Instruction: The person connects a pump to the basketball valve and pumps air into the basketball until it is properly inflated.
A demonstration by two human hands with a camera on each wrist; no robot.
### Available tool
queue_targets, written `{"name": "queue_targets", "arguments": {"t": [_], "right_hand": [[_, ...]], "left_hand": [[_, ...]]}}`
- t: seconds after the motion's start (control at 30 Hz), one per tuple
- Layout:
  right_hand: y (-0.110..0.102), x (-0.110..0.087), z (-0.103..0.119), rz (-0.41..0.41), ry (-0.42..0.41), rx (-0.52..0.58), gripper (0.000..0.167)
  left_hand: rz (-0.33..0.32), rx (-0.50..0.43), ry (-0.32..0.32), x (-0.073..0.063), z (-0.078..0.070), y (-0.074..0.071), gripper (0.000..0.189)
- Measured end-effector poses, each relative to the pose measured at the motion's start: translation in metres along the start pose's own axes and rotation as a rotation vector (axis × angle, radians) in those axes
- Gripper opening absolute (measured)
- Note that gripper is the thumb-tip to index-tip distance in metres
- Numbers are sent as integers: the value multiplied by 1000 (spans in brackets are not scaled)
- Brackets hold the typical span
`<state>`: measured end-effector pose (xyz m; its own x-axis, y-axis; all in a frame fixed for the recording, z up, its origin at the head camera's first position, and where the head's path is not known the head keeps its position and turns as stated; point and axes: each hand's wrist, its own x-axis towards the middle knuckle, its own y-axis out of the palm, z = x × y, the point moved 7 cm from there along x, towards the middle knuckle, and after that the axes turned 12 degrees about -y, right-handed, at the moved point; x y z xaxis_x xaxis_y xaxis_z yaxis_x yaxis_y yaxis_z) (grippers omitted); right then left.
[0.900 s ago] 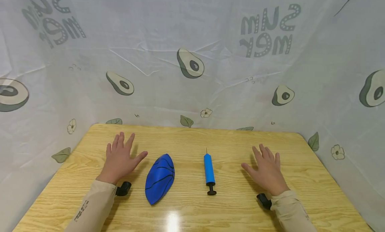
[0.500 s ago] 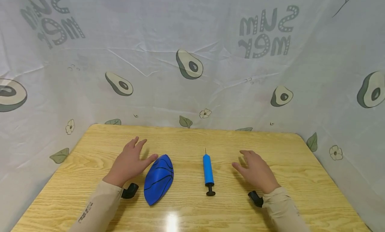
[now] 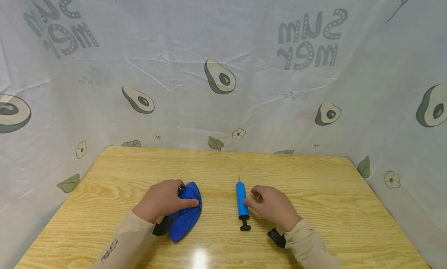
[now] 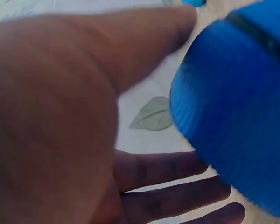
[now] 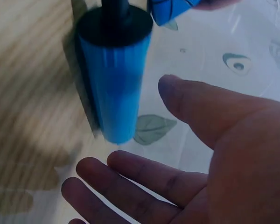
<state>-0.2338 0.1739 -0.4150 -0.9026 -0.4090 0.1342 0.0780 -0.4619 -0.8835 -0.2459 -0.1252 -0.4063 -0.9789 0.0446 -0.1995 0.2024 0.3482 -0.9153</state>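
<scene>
A deflated blue ball with black lines lies folded flat on the table. My left hand is over its left side, thumb reaching across it in the head view. In the left wrist view, thumb and fingers are spread around the edge of the ball; whether they touch it I cannot tell. A blue hand pump with a black handle and a thin needle lies to the right. Beside it is my right hand, thumb and fingers apart. The right wrist view shows a gap between that hand and the pump.
The wooden table reaches back to a pale curtain printed with avocados and leaves, which also hangs at both sides. A black wrist camera sits at the right wrist, another wrist camera at the left.
My left hand has moved right and nearer, from beside the ball to over it. The right hand has moved left to the pump. Ball and pump lie where they were.
</scene>
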Motion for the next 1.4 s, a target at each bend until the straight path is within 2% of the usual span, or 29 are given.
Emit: {"name": "queue_targets", "arguments": {"t": [0.33, 0.53, 0.63, 0.77, 1.03, 1.23, 1.4], "right_hand": [[11, 1, 8, 29, -20, -33, 36], [12, 2, 8, 52, -26, -4, 26], [10, 1, 7, 58, -16, 8, 27], [7, -1, 4, 59, 0, 23, 30], [4, -2, 1, 70, -6, 12, 31], [2, -2, -3, 70, 18, -24, 31], [-1, -2, -3, 61, -12, -78, 31]], "left_hand": [[10, -16, 23, -1, -6, 2, 66], [49, -46, 94, -2, -13, 5, 66], [72, -63, 129, -4, -17, 8, 65], [75, -75, 142, -5, -18, 10, 63], [33, -85, 167, -4, -21, 10, 49], [-11, -59, 213, -7, -24, 8, 45], [-79, -15, 171, -7, -24, 4, 60]]}}
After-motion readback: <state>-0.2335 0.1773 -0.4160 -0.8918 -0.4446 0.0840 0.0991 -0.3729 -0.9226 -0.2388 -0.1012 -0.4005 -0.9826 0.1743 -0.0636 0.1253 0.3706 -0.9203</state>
